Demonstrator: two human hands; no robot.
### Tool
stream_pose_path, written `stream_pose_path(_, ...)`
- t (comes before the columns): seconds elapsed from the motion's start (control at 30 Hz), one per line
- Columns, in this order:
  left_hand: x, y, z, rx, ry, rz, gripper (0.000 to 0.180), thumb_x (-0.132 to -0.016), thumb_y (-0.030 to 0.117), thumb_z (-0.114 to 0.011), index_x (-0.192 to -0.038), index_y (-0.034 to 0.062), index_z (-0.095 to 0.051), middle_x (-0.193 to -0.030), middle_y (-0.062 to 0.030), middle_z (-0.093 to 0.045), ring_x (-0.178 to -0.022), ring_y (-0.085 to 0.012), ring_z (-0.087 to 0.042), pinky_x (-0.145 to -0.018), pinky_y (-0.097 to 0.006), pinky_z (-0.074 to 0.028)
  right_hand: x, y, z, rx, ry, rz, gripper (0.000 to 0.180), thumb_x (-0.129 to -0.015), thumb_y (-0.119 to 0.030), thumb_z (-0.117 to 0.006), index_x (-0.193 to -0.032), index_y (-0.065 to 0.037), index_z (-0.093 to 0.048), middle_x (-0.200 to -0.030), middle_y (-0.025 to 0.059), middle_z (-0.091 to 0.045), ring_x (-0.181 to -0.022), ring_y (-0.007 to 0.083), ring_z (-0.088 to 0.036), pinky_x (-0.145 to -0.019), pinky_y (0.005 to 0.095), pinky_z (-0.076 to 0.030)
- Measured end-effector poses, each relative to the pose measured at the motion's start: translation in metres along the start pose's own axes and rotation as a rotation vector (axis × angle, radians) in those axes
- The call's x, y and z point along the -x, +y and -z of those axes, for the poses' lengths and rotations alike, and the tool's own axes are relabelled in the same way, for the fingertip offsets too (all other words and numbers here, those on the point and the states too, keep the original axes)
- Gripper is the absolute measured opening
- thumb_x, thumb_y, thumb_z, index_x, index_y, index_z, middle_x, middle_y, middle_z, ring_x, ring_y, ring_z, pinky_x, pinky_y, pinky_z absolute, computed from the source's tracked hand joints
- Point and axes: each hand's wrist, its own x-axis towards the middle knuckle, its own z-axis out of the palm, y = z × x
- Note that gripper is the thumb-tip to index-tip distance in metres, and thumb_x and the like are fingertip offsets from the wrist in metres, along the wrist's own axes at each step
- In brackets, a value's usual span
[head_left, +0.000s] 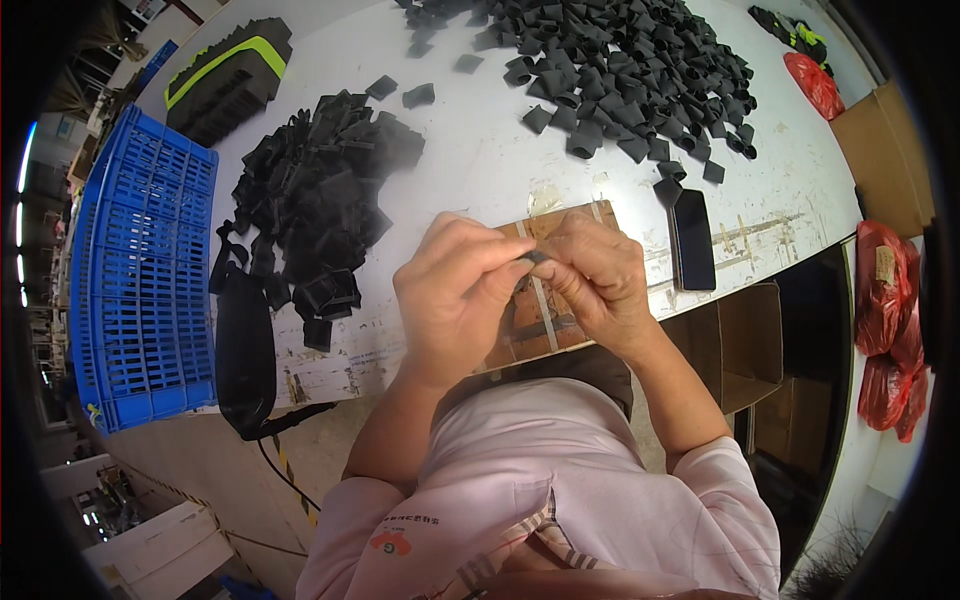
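My left hand (452, 290) and my right hand (596, 280) meet above a brown board (530, 330) at the table's front edge. Between their pinched fingertips is a small dark piece (535, 256), mostly covered by the fingers; it looks like the black pieces on the table. To the left lies a heap of flat black fabric-like pieces (320, 190). At the far right spreads a larger pile of short black tube-shaped pieces (610, 70).
A blue plastic crate (145, 270) stands at the left edge, beside a black pouch-like item (245, 345). A strapped dark stack (230, 80) lies far left. A phone (693, 240) rests right of the board. Red plastic bags (885, 290) hang at the right, near cardboard boxes (750, 345).
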Motion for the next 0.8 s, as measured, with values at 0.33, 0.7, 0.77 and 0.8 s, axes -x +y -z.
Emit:
stream_pose_path(0.33, 0.013, -0.015, -0.006, 0.168, 0.095, 0.005, 0.01, -0.073, 0.0, -0.062, -0.083, -0.0004, -0.061, -0.069, -0.0078, -0.056, -0.064, -0.0182, -0.051, -0.06, -0.026, -0.042, 0.001, -0.007, -0.007, 0.445, 0.032, 0.275, 0.016, -0.062, -0.007, -0.066, -0.066, -0.001, -0.051, -0.06, 0.0059, -0.042, -0.053, 0.0199, -0.044, -0.04, 0.03, -0.034)
stream_pose_path(0.7, 0.035, -0.145, 0.01, -0.508, -0.043, 0.49, 0.043, -0.073, 0.02, -0.066, -0.107, -0.0038, -0.054, -0.087, -0.0165, -0.059, -0.078, -0.0205, -0.057, -0.068, -0.029, -0.045, -0.039, 0.02, 0.042, -0.004, 0.223, -0.386, 0.042, -0.087, -0.038, -0.047, -0.079, 0.001, -0.061, -0.06, 0.0011, -0.052, -0.056, 0.0061, -0.044, -0.05, 0.0202, -0.035)
stream_pose_path(0.77, 0.034, -0.154, 0.004, -0.693, -0.235, 0.616, 0.033, -0.07, 0.017, -0.067, -0.094, -0.0037, -0.059, -0.087, -0.0197, -0.059, -0.079, -0.0258, -0.058, -0.068, -0.031, -0.045, -0.008, 0.014, 0.025, -0.206, 0.117, -0.543, 0.04, -0.087, -0.036, -0.048, -0.081, 0.002, -0.061, -0.063, 0.0026, -0.053, -0.058, 0.0072, -0.046, -0.051, 0.0216, -0.036)
stream_pose_path(0.8, 0.033, -0.158, 0.003, -0.691, -0.244, 0.615, 0.033, -0.07, 0.017, -0.067, -0.094, -0.0037, -0.059, -0.087, -0.0197, -0.059, -0.079, -0.0258, -0.058, -0.068, -0.031, -0.045, 0.009, 0.014, 0.02, -0.189, 0.084, -0.584, 0.037, -0.087, -0.033, -0.05, -0.08, 0.002, -0.061, -0.061, 0.0022, -0.053, -0.057, 0.0076, -0.046, -0.05, 0.0219, -0.036)
